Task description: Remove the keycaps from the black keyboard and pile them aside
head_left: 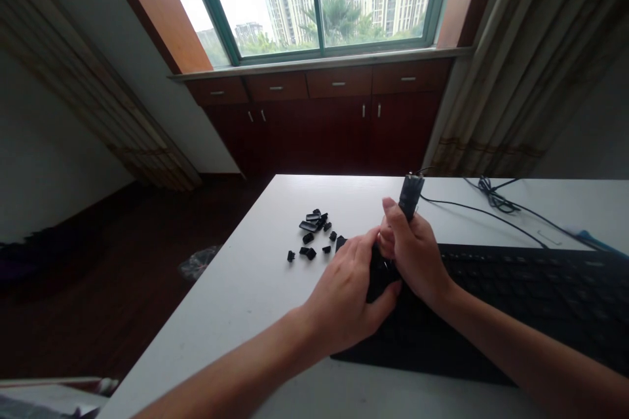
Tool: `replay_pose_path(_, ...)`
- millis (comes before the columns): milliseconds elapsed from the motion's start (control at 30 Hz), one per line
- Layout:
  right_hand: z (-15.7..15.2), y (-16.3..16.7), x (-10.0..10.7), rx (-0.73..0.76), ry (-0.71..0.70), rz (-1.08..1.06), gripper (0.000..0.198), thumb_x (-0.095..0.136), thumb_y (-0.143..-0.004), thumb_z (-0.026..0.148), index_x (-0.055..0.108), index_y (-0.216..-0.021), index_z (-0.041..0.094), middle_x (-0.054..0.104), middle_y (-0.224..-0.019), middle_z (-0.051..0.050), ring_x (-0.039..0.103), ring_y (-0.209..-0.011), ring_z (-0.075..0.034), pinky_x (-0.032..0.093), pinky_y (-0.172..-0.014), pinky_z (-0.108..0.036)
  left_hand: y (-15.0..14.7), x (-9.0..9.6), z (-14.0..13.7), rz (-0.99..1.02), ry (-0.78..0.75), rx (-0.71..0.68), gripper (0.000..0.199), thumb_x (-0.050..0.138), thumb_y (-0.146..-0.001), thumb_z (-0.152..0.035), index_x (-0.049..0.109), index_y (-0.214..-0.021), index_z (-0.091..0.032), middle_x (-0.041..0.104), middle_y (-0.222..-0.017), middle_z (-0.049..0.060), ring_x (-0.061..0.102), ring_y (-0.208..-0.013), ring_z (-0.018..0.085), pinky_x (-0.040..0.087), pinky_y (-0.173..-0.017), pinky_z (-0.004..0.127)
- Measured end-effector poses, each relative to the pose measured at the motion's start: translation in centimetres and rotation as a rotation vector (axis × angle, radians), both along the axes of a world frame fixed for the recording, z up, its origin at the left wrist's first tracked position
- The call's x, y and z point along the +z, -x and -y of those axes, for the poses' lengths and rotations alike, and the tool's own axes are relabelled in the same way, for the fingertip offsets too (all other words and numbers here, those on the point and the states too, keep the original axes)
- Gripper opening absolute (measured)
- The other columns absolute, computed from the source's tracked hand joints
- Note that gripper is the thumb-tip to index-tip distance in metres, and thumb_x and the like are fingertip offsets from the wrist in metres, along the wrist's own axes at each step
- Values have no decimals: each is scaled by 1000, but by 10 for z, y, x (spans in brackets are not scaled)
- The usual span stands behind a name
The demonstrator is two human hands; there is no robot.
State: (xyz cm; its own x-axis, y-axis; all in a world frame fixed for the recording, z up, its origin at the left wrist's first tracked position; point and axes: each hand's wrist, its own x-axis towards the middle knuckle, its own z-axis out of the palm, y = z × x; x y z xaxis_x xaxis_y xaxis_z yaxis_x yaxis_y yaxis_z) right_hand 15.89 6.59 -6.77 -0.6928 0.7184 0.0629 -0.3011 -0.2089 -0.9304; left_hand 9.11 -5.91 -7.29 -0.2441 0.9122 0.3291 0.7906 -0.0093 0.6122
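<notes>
The black plastic computer keyboard (pixel 515 281) lies across the lower right of the frame, directly beneath both hands, with its left end under them and the rest running off past the right forearm. The person's right hand (pixel 415 245) is closed in a fist around a short, black, block-shaped handle (pixel 411 195) at the centre right, its top leaning a little to the right; the working end is hidden by the fingers. The left hand (pixel 344 281) lies over the keyboard's left end, thumb spread away from the fingers, fingertips right up against the right hand. I can't tell from here whether those fingertips press on anything.

I count one keyboard and one handle. Left of the hands, near the middle of the frame, small black plastic keycaps (pixel 308 237) are scattered on the white tabletop (pixel 236 314): roughly a dozen, two of them longer than the others. The upper ones overlap, so I can't give an exact figure. One bundle of coiled black cable (pixel 493 196) sits at the right, beyond the keyboard. At the top, under one green-framed window (pixel 320 6), the reddish-brown wooden cabinet (pixel 314 124) shows four drawers and four upright door handles.
</notes>
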Motion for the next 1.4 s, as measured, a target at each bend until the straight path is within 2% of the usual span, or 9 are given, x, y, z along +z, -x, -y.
replay_pose_path(167, 1, 0, 2, -79, -315, 172, 43, 62, -94, 57, 48, -71, 23, 46, -56, 5, 42, -50, -12, 33, -46, -26, -6, 1, 1, 28, -12, -26, 56, 57, -92, -20, 37, -144, -16, 52, -146, 16, 50, -134, 32, 45, -113, 54)
replay_pose_path(300, 1, 0, 9, -47, -527, 289, 41, 61, -96, 55, 52, -73, 22, 51, -59, 3, 44, -54, -13, 36, -50, -28, -9, 2, 4, 63, -27, -12, 44, 53, -93, -17, 43, -136, -15, 55, -139, 17, 53, -128, 32, 48, -108, 54)
replay_pose_path(367, 3, 0, 10, -25, -485, 287, 41, 60, -95, 57, 51, -74, 22, 50, -59, 4, 44, -53, -13, 37, -50, -27, -9, 2, 5, 64, -39, 6, 48, 53, -93, -18, 40, -139, -15, 56, -136, 17, 55, -123, 31, 49, -106, 53)
replay_pose_path(600, 7, 0, 5, 4, -97, 118, 48, 65, -91, 61, 44, -69, 24, 40, -55, 7, 40, -49, -11, 40, -45, -25, -11, 0, 7, 1, -4, 39, 58, 54, -94, -21, 32, -147, -14, 56, -129, 16, 53, -116, 30, 49, -106, 53)
replay_pose_path(967, 8, 0, 3, 42, -1, 90, 49, 69, -90, 56, 44, -65, 22, 38, -54, 7, 35, -48, -10, 36, -44, -23, -12, -1, 7, 13, 4, 83, 56, 56, -92, -24, 38, -144, -13, 58, -129, 17, 55, -116, 31, 50, -106, 54)
replay_pose_path(1067, 6, 1, -1, 130, 17, -9, 55, 65, -93, 57, 39, -59, 22, 31, -52, 7, 28, -47, -9, 29, -42, -23, -13, -2, 7, -14, 16, 105, 55, 53, -95, -25, 38, -146, -13, 54, -139, 19, 51, -129, 34, 45, -112, 58)
replay_pose_path(1167, 5, 0, -3, 208, 12, -64, 59, 64, -94, 58, 36, -56, 22, 28, -51, 7, 24, -46, -8, 25, -42, -25, -15, -4, 6, -84, 47, 95, 62, 46, -98, -24, 25, -154, -7, 39, -157, 25, 34, -149, 38, 31, -122, 63)
replay_pose_path(1233, 6, -1, -1, 165, -12, -88, 57, 65, -94, 56, 38, -56, 22, 30, -51, 7, 25, -46, -9, 25, -42, -25, -16, -6, 4, -107, 70, 64, 69, 41, -100, -21, 10, -159, -4, 32, -161, 29, 27, -154, 37, 28, -124, 63)
replay_pose_path(1400, 13, -1, 7, -31, -45, -147, 54, 65, -95, 51, 39, -57, 23, 33, -50, 6, 29, -44, -9, 28, -42, -26, -18, -8, -4, -25, 50, -12, 86, 38, -101, -18, -28, -156, -6, 32, -162, 29, 33, -152, 36, 38, -119, 60)
